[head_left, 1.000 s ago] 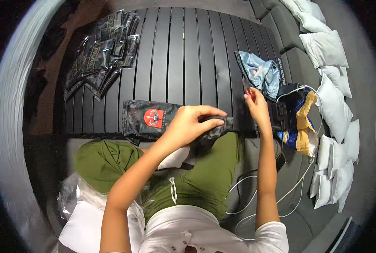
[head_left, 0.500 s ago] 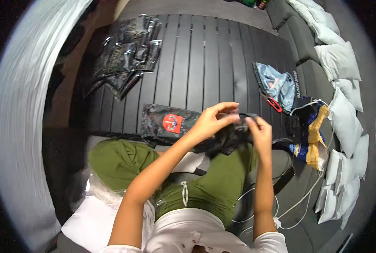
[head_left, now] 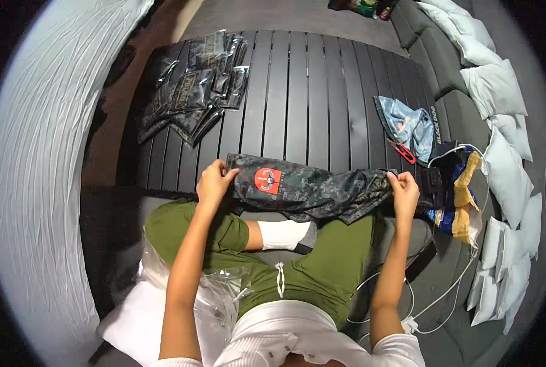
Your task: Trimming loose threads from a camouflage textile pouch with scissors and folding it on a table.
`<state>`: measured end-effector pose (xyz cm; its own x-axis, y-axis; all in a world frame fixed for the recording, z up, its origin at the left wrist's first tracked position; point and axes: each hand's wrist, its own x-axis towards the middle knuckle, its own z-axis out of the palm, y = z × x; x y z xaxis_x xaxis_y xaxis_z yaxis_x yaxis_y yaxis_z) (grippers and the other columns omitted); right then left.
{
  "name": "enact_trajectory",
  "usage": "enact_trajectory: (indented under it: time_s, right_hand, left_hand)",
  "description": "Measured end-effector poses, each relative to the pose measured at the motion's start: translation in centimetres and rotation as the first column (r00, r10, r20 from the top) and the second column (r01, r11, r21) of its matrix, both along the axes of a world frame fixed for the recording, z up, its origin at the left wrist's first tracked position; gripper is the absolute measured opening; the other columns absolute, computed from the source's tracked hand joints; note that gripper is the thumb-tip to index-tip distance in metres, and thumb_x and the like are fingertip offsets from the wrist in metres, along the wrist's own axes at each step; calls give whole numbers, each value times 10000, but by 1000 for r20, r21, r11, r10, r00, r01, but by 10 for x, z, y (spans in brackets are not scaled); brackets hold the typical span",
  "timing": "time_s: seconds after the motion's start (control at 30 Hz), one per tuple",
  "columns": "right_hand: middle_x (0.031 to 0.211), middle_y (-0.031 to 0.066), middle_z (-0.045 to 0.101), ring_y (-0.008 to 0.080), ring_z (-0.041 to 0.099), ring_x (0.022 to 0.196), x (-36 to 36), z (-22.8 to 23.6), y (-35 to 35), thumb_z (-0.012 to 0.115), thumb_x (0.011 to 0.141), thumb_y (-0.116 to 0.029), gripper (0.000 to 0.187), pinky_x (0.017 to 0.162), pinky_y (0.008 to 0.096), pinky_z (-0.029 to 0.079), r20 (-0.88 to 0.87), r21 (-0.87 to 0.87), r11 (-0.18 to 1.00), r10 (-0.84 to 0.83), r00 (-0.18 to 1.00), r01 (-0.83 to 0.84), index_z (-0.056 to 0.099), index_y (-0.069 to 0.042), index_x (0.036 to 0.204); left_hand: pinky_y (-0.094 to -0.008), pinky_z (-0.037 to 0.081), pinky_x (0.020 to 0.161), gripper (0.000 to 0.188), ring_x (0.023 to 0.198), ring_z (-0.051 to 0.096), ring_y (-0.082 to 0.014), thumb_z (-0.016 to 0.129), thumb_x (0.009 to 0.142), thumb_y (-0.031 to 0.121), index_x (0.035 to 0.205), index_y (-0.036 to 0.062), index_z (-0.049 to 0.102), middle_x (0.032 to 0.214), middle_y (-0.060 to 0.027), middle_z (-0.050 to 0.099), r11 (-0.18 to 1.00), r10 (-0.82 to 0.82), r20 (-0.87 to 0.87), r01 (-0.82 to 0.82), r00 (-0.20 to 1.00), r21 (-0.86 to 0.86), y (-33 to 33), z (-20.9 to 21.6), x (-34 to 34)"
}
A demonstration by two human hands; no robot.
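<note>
A long piece of dark camouflage cloth [head_left: 322,191] with a red patch near its left end is stretched between my hands. It lies along the table's near edge, and its lower side hangs over my lap. My left hand [head_left: 212,185] has fingers and thumb closed on the upper left corner. At the far right end, my right hand [head_left: 406,192] pinches the cloth's edge between thumb and fingers. The right part of the cloth is bunched and folded, so I cannot tell its full shape.
Several dark packets [head_left: 196,85] in shiny clear plastic lie at the slatted table's [head_left: 297,104] far left. At its right are a light blue cloth bag [head_left: 407,125] and a red-handled cutter [head_left: 403,151]. White pillows [head_left: 505,165], cables and a crumpled wrapper [head_left: 463,202] are beyond.
My left hand has moved left from the cloth's bunched right part to its left corner. My right hand has moved slightly right. The dark bundle between them has been spread out.
</note>
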<state>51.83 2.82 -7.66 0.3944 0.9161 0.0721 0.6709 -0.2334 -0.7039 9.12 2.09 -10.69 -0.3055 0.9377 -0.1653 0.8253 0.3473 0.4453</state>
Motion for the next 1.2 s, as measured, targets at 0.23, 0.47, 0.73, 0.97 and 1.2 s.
enact_trajectory:
  time_s: [0.23,0.47,0.73,0.97,1.2]
  right_hand:
    - [705,-36,552,42,472,576,35,26,9,558,841,-219,166,534,201,383,-736,-73,980,73,673,-186,588,-57,830]
    - [876,66,621,147,580,804,15,76,19,489,875,-166,171,775,289,433,-916,266,958,287,281,-110,564,-21,924]
    - [918,87,621,165,591,853,8,90,17,503,863,-127,156,794,304,448,-942,302,952,306,135,-53,549,-21,967]
    - [903,69,621,126,601,800,12,92,16,570,791,-1,222,763,233,474,-930,307,943,327,171,-132,524,-10,1008]
    - [774,6,589,55,539,582,4,96,16,566,797,-16,163,528,161,440,-932,204,975,222,286,-91,530,-66,948]
  left_hand:
    - [-256,397,481,251,484,471,-114,635,768,293,768,46,593,602,10,540,960,78,475,-194,877,201,8,34,-42]
    - [-148,263,411,156,474,369,4,575,831,228,715,139,520,602,90,469,899,23,963,-426,267,97,14,120,-71]
    - [-144,400,491,121,582,511,-23,583,828,197,856,82,557,778,12,600,889,1,998,-457,67,30,-8,123,-87]
    - [-149,374,468,85,501,452,-4,621,796,133,754,124,548,659,58,555,825,30,994,-559,-105,-84,-18,98,-113]
    - [-137,384,463,79,457,442,-20,619,792,115,787,114,540,645,58,539,845,-63,988,-535,-140,-22,-41,101,-128]
